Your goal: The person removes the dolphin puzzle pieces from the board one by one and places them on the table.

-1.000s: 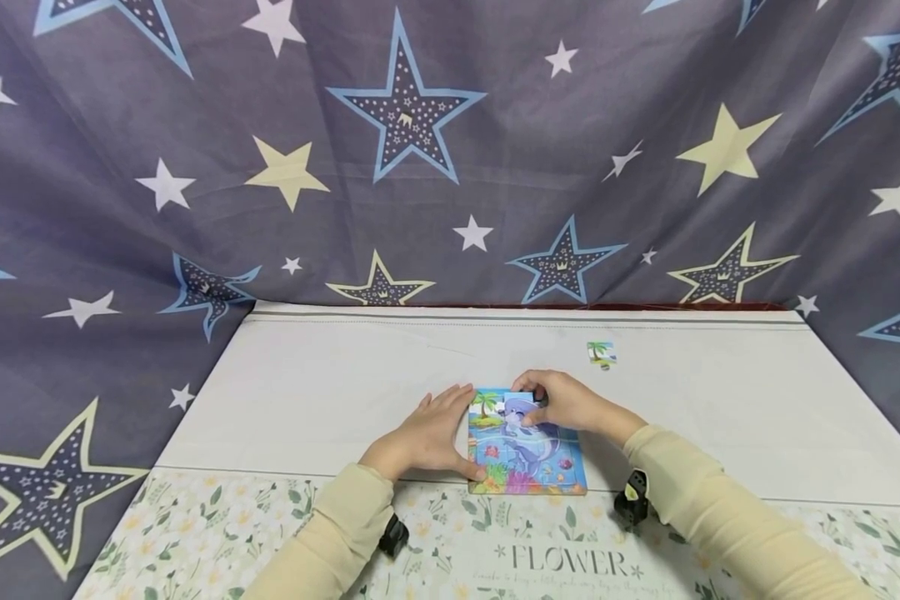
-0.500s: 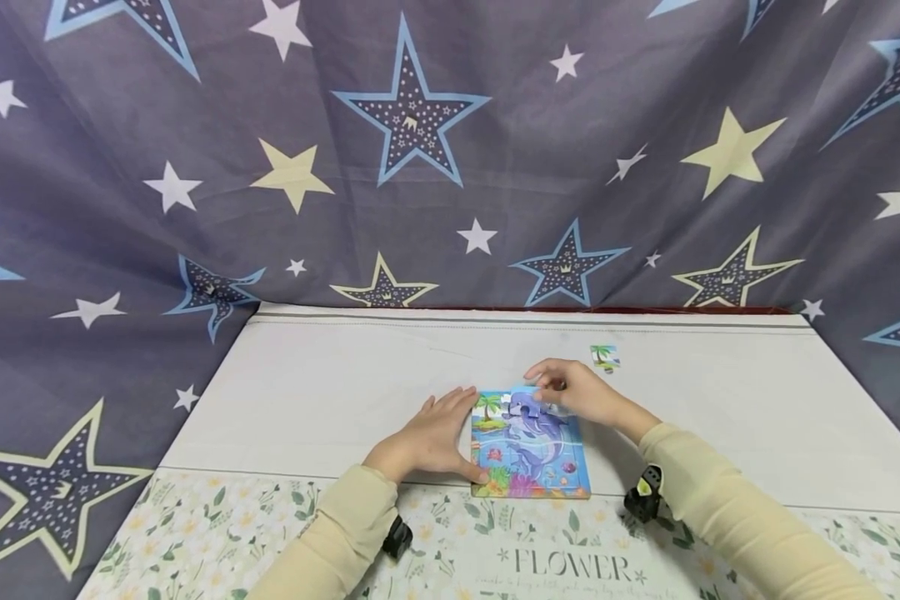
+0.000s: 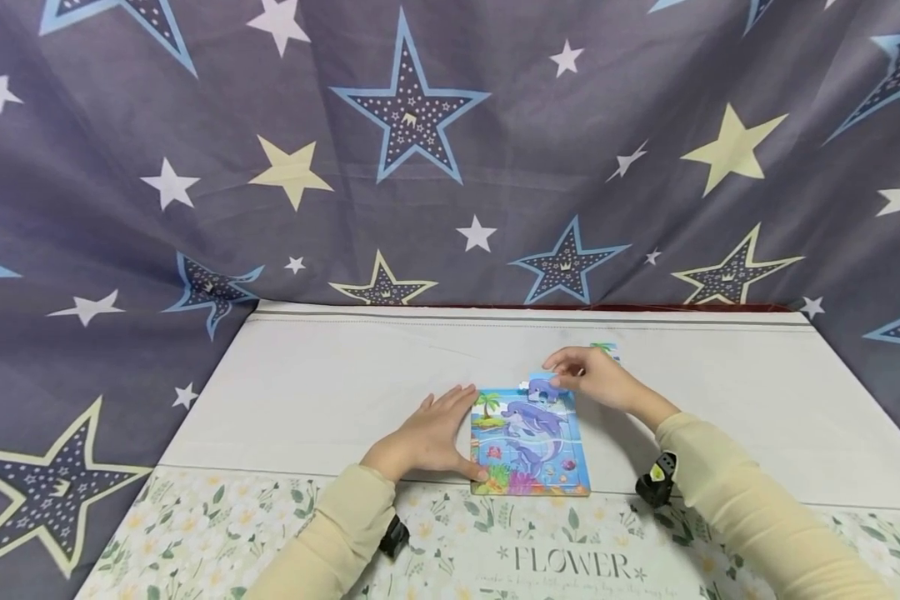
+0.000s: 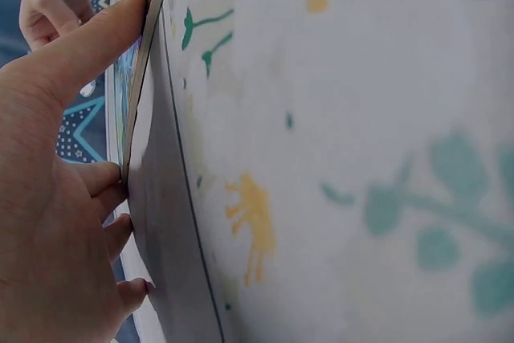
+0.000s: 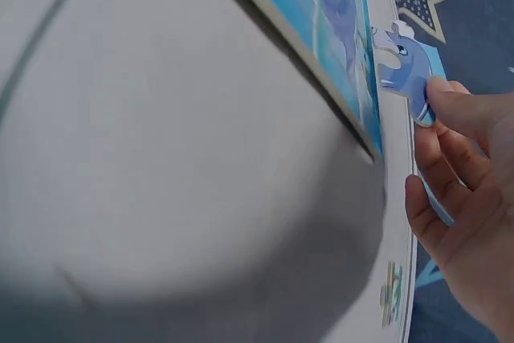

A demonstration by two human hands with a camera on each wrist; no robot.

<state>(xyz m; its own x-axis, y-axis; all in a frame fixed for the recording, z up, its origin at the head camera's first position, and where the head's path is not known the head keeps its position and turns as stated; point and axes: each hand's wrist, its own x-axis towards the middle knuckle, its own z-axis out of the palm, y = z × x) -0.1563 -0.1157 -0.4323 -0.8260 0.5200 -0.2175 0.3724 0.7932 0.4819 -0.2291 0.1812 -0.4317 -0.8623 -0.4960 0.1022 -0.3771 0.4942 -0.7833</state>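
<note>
A dolphin jigsaw puzzle board [image 3: 532,454] lies flat on the table, its picture showing a dolphin, a palm island and coral. My left hand [image 3: 427,437] rests at its left side, thumb on the lower left corner and fingertips by the upper left one. In the left wrist view, the thumb [image 4: 96,42] lies over the board's edge. Between thumb and fingers, my right hand [image 3: 600,382] pinches a puzzle piece [image 3: 543,388] with a dolphin's head on it, over the board's top edge. The right wrist view shows this piece [image 5: 411,70] raised and tilted.
Behind the right hand, a loose palm-tree puzzle piece [image 3: 604,347] lies on the white cloth, partly hidden. A floral tablecloth [image 3: 570,542] with FLOWER lettering covers the near side. At the back hangs a star-patterned curtain [image 3: 495,158].
My right hand has lifted the dolphin-head piece off the board and drawn it back and to the right. The dolphin picture beneath now shows more fully. The left hand stays in place.
</note>
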